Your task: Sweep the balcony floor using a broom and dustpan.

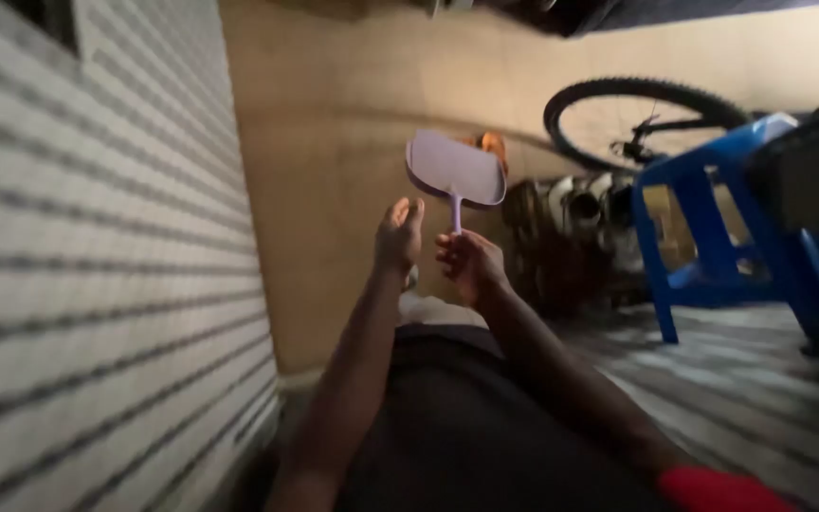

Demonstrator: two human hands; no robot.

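A pale purple plastic dustpan point(455, 168) stands up in front of me, its pan at the top and its thin handle pointing down. My right hand point(467, 265) is closed around the lower end of that handle. My left hand point(399, 233) is raised just left of the handle, fingers together and pointing up, not touching the dustpan. Both forearms reach forward over my dark clothing point(466, 427).
A ribbed roller shutter point(97, 265) fills the left side. Ahead is a tan wall point(334, 171). A bicycle wheel point(639, 121) leans at the back right above a pile of dark clutter point(571, 237). A blue plastic stool point(713, 228) stands on the right.
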